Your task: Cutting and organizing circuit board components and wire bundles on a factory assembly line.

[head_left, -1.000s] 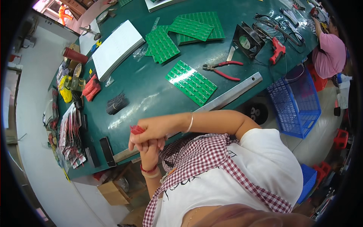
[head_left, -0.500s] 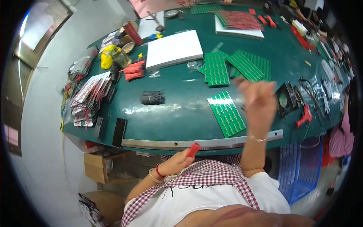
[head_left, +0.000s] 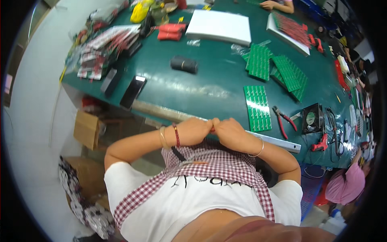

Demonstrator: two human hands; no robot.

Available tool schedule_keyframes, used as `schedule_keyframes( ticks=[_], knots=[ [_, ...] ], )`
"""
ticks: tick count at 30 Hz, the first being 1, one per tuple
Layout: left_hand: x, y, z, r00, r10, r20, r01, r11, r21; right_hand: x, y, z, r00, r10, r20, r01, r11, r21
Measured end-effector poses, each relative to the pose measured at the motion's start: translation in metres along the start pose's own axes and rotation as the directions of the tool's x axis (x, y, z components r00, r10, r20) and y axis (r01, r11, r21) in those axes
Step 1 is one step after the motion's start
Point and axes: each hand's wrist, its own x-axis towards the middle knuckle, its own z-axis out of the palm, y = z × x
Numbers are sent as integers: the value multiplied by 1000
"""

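Observation:
At the front edge of the table my left hand and my right hand meet, both with curled fingers. A bit of a small red bundle shows between them; the fingers hide most of it, and I cannot tell its kind. Just beyond lies a metal bar along the table edge, partly covered by my hands. A green circuit board panel rests flat past my right hand, with red-handled pliers beside it. Farther off lies a banded bundle of black wires.
More green circuit board panels overlap farther back. A white stack of sheets and red bundles stand at the back. A phone lies front left; a black fan stands right. Another person's hand rests at the far edge.
My right hand has come back from above the circuit boards to meet my left hand at the red bundle. The view has shifted, and the pliers now show on the table.

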Motion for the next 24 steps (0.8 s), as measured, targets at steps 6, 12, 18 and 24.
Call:
schedule_keyframes(
  ticks=[6, 12, 18, 24],
  knots=[
    [-44, -19, 0, 995, -92, -34, 97, 973, 211, 17, -8, 10, 989, -146, -31, 146, 989, -12],
    [-62, -68, -22, 923, -137, -360, 322, 787, 527, 99, 2, 12, 981, -177, -81, 175, 984, -35],
    [-26, -186, -48, 761, -228, -607, 562, 700, 441, 192, 57, 63, 880, -74, -468, -85, 948, -308],
    [38, -227, -39, 789, 69, -611, 248, 873, 419, 208, 34, 58, 888, 101, -448, -281, 891, -356]
  ],
)
